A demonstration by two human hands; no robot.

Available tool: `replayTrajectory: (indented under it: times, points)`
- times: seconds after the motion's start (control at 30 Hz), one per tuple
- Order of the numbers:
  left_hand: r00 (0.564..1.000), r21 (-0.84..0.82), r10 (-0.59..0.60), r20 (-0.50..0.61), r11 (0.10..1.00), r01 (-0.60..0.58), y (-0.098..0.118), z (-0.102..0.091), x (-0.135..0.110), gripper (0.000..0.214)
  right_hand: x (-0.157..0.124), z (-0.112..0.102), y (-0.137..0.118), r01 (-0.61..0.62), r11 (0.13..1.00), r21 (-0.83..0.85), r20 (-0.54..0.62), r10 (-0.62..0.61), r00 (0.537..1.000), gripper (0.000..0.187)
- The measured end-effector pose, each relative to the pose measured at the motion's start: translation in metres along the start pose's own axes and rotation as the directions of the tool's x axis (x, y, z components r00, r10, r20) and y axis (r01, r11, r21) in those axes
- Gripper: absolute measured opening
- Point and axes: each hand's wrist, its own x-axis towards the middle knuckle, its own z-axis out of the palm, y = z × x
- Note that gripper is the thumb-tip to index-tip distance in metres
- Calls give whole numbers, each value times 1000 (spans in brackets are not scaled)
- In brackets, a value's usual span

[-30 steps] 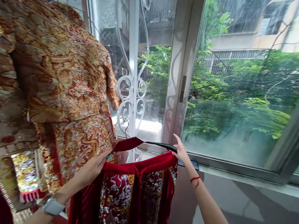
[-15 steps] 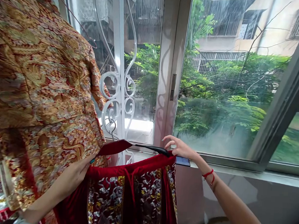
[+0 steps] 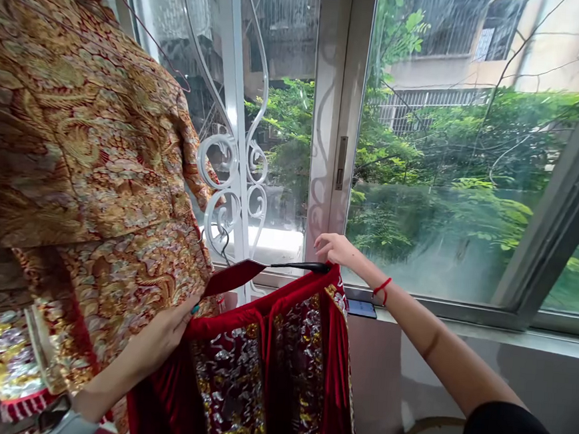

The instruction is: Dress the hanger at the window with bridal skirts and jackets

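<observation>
Red skirt [image 3: 253,361] lower centre; left hand [image 3: 173,331] pinching its left corner; right hand [image 3: 340,250] half-curled at right corner, grip unclear.

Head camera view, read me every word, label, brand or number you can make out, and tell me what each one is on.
No text can be read.
Flat device on the windowsill: its screen is too small and blurred to read.
Red skirt and gold garment: patterned, with no lettering I can make out.

Red garment [image 3: 232,373]: sequin-panelled, hanging between your left hand [image 3: 162,341] and right hand [image 3: 341,252]; dark hanger [image 3: 300,265]: along its waistband, between them
</observation>
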Motion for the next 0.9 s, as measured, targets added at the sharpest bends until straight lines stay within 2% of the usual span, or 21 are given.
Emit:
replayTrajectory:
  times: [0.1, 0.23, 0.4, 0.53, 0.67, 0.77, 0.83, 0.9]
  points:
    - [1000, -20, -22, 11, 1000, 22, 0, 1, 0, 49, 8, 4, -6, 12, 999, -39, -4, -12, 1000, 57]
    - [993, -84, -117, 2, 990, 116, 3, 4, 1, 52, 5, 20, -19, 33, 992, -121, -54, -40, 998, 51]
    - [983, -367, -181, 13, 914, 173, 28, 7, 16, 64, -5, 34, -19, -5, 987, -159, -97, -11, 995, 47]
    - [989, -446, -148, 26, 883, 144, 43, 10, 32, 60, -7, 42, -14, -23, 990, -137, -115, 7, 993, 47]
    - [991, -445, -133, -19, 889, 111, 42, 10, 37, 54, -6, 46, -2, -29, 998, -58, -91, 24, 996, 51]
    - [991, -395, -131, -26, 912, 110, 36, 7, 36, 55, -5, 39, 4, -53, 999, 9, -56, 53, 997, 55]
    - [992, -325, -128, -20, 939, 115, 35, 3, 35, 55, -2, 30, -7, -57, 998, 19, -58, 58, 997, 56]
    - [990, -228, -142, 8, 964, 140, 37, -2, 34, 56, 2, 22, -32, -4, 1000, -30, -101, 1, 995, 55]
